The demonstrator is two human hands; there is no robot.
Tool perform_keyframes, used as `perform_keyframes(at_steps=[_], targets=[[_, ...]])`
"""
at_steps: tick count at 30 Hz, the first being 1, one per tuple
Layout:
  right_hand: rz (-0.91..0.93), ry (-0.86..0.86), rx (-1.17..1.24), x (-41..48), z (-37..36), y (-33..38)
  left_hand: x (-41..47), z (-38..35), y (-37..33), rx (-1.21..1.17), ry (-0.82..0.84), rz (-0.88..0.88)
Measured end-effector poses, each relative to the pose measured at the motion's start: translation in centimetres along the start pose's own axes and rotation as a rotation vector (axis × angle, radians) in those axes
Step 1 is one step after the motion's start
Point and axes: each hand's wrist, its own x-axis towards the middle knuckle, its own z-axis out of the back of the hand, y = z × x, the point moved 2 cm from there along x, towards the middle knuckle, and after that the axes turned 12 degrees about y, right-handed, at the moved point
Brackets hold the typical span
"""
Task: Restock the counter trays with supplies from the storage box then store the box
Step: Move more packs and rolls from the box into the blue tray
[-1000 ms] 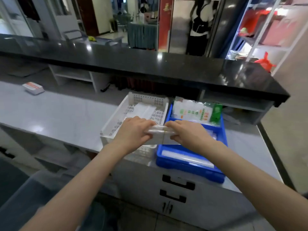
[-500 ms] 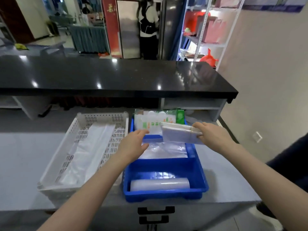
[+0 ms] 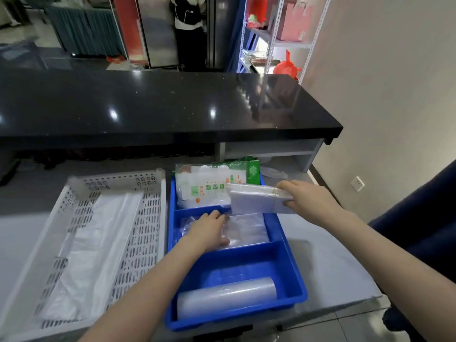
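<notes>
Grey counter (image 3: 328,262) carries a white tray (image 3: 138,240) beside a blue tray (image 3: 283,245). Right hand (image 3: 308,201) pinches a bag bundle (image 3: 256,199) above the blue tray's far end. Left hand (image 3: 209,230) lies flat, fingers together, on clear bags (image 3: 246,233) in the middle compartment. A roll (image 3: 227,298) fills the near one.

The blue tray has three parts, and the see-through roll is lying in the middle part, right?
Not quite. The blue tray does have three parts, but the see-through roll is lying in the nearest part, not the middle one. The head view shows the left hand pressing on clear bags in the middle part.
</notes>
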Motion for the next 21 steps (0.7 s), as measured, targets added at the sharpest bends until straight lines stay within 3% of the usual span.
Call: perform_keyframes(at_steps=[11,18,21], targets=[[0.092,-0.018,-0.008,0.8,0.6,-0.9,0.3,0.0,-1.1,0.026,-0.013,0.175],[0.135,-0.068,0.118,2.1,1.4,-0.3,-1.8,0.5,-1.9,-0.045,-0.034,0.022],[0.165,-0.052,0.161,3.4,1.9,1.0,-3.4,0.6,-2.4,0.047,-0.078,-0.001]])
